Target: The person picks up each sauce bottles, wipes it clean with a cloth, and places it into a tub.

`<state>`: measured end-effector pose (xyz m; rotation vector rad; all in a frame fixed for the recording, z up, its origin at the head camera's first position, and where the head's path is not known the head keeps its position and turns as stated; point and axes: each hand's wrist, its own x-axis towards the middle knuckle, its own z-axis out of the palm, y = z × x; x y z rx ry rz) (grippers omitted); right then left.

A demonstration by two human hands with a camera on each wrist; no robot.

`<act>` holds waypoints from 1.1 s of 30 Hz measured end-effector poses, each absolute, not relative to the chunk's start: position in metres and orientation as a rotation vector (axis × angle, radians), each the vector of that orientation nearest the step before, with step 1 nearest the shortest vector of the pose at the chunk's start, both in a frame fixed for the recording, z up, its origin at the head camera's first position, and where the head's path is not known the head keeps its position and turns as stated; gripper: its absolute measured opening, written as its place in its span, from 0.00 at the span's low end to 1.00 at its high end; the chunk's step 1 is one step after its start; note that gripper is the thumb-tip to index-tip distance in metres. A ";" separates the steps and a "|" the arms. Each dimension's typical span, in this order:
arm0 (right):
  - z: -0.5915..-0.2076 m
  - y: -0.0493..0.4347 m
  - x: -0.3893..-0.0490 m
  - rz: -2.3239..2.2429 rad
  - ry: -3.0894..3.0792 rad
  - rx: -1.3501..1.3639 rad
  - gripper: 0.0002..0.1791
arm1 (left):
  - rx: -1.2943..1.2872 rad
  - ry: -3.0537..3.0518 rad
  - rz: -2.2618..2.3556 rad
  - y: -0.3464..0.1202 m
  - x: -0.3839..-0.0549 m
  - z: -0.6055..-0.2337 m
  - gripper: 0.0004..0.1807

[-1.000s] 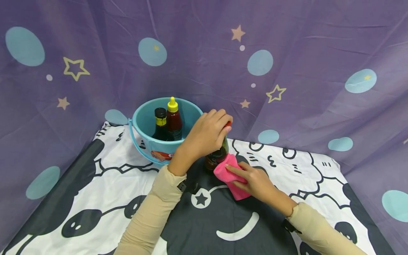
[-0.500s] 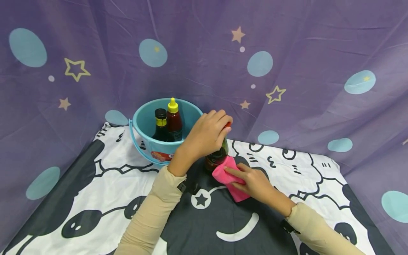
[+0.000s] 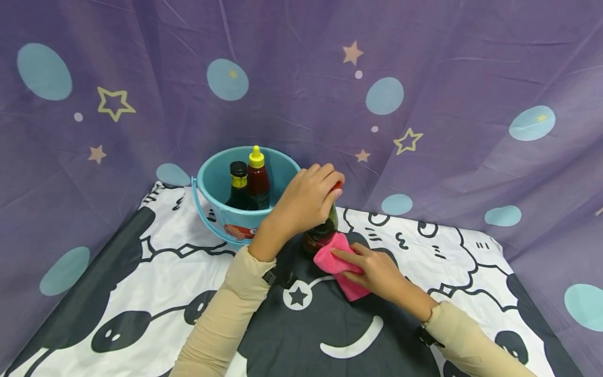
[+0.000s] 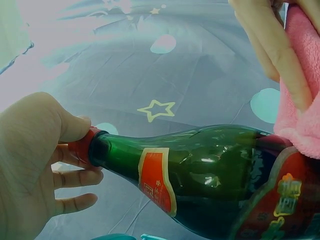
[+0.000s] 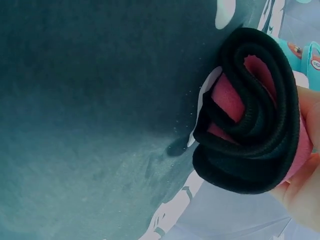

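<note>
A green glass bottle (image 4: 210,160) with red labels stands on the patterned cloth, right of the bucket. At its top, my left hand (image 3: 303,199) grips the red cap (image 4: 93,142) with thumb and fingers. My right hand (image 3: 377,269) holds a folded pink cloth (image 3: 335,256) against the bottle's lower side, seen at upper right in the left wrist view. From the right wrist, the cloth shows as a roll of layers with dark edging (image 5: 287,100). In the head view the left hand hides the bottle's neck, and the pink cloth covers part of its lower label.
A light-blue bucket (image 3: 212,175) with a handle stands left of the bottle. Inside it are a black-capped bottle (image 3: 239,193) and a red squeeze bottle (image 3: 258,180) with a yellow top. Behind hangs a purple curtain (image 3: 301,104). A black-and-white printed sheet (image 3: 400,324) covers the table.
The right hand and pink cloth have slid slightly down the bottle, toward the person. My left hand keeps its grip on the cap, and the bottle stays in place.
</note>
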<state>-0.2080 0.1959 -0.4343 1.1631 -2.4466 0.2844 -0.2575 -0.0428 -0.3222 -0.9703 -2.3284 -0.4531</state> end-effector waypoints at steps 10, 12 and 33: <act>-0.433 0.205 -0.203 0.379 -2.316 1.147 0.36 | -0.972 -2.330 -0.465 -0.042 -0.258 -0.322 0.13; -0.428 0.208 -0.202 0.425 -2.299 1.127 0.37 | -0.974 -2.330 -0.470 -0.042 -0.258 -0.322 0.13; -0.368 0.192 -0.230 0.789 -1.935 0.903 0.27 | -0.971 -2.329 -0.477 -0.043 -0.258 -0.322 0.14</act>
